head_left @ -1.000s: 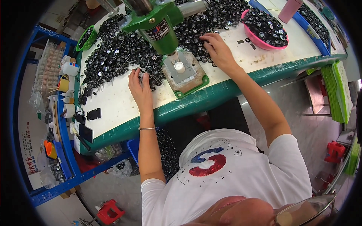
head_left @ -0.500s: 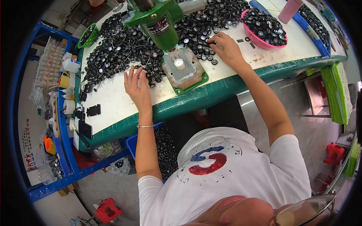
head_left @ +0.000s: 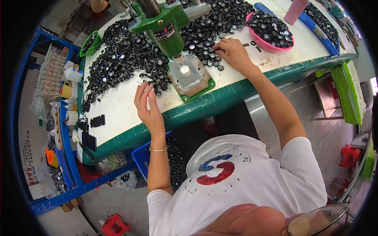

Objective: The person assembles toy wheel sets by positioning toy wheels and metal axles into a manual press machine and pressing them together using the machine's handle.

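Note:
My left hand (head_left: 148, 105) is raised at the near edge of the left pile, its fingers stretched out and the thumb apart. Small black wheels on thin metal axles (head_left: 118, 59) lie heaped beyond it. My right hand (head_left: 236, 57) is closed in a pinch at the right heap of loose black toy wheels (head_left: 210, 57). A dark wheel seems to sit between its fingertips, mostly covered by them. Between my hands stands a green bench press (head_left: 169, 39). A white round holder (head_left: 185, 70) sits on its grey base plate (head_left: 193, 80), under the ram.
A pink bowl (head_left: 271, 49) full of wheels stands to the right, beside a pink bottle (head_left: 295, 11) and a blue divider (head_left: 319, 35). At the far left is a green basket (head_left: 90, 44). A phone (head_left: 89, 141) lies near the left corner; a blue bin (head_left: 141, 159) of parts sits below.
My left hand has moved slightly right and nearer to me, turning a little sideways. My right hand has shifted slightly left and nearer among the wheels. The whole view has shifted a little.

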`<state>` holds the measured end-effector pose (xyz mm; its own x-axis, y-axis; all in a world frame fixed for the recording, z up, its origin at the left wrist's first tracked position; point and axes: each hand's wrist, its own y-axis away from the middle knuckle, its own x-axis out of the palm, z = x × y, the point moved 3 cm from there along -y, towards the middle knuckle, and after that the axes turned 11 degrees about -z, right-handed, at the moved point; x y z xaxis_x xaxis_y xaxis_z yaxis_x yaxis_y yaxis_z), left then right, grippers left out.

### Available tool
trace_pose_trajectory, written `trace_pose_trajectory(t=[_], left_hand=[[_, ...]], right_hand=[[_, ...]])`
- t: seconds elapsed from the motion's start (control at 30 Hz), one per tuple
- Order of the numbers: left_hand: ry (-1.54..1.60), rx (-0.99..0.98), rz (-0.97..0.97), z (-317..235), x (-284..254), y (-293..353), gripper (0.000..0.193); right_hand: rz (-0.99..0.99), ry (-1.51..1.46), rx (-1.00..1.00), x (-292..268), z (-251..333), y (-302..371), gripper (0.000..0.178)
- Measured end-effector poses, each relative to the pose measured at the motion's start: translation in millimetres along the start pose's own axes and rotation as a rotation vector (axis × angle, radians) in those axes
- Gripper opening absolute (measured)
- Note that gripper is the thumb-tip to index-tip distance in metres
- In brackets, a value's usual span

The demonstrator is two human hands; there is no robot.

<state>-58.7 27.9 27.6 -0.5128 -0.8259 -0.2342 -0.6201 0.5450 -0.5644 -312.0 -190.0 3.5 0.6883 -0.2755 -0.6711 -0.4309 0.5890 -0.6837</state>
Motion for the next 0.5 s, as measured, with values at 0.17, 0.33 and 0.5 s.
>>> trace_pose_trajectory(t=[0.17, 0.33, 0.5], left_hand=[[0.096, 0.029, 0.033, -15.5, 6.4, 8.3, 0.021], [0.207, 0.002, 0.114, -34.6, 20.1, 18.7, 0.02], [0.557, -0.31, 0.393, -63.8, 54.0, 29.1, 0.027]], right_hand=[[-0.001, -0.268, 0.24, 0.1, -14.8, -3.8, 0.015], [-0.061, -0.586, 0.465, -7.4, -0.3, -5.4, 0.017], [-0.107, -0.748, 0.429, -30.2, 51.5, 5.6, 0.019]])
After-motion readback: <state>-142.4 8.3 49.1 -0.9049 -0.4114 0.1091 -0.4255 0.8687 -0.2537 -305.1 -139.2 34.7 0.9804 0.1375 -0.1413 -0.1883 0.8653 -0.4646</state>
